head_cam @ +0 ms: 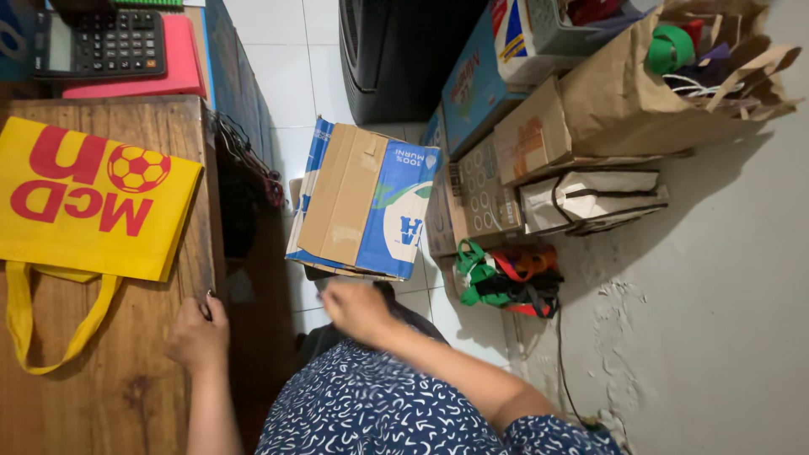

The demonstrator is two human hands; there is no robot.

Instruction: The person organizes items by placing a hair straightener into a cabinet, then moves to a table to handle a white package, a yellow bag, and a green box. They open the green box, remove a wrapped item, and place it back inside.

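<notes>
My right hand (358, 309) reaches forward and grips the near end of a brown cardboard box (345, 198) with blue and white printed sides, which is tilted above the floor. The hand is blurred, so its fingers are hard to make out. My left hand (198, 335) rests on the wooden table (135, 371) with its fingers curled over the table's right edge. A yellow tote bag (84, 198) with red print and a long handle lies flat on the table, just beyond my left hand. My blue patterned sleeve fills the lower middle of the view.
A black calculator (101, 42) lies on a pink pad (181, 72) at the table's far end. Stacked cartons (480, 181), a brown paper bag (640, 93), a white bag (594, 200) and a bundle of coloured bags (506, 274) line the grey wall. A black appliance (396, 59) stands on the white tiled floor.
</notes>
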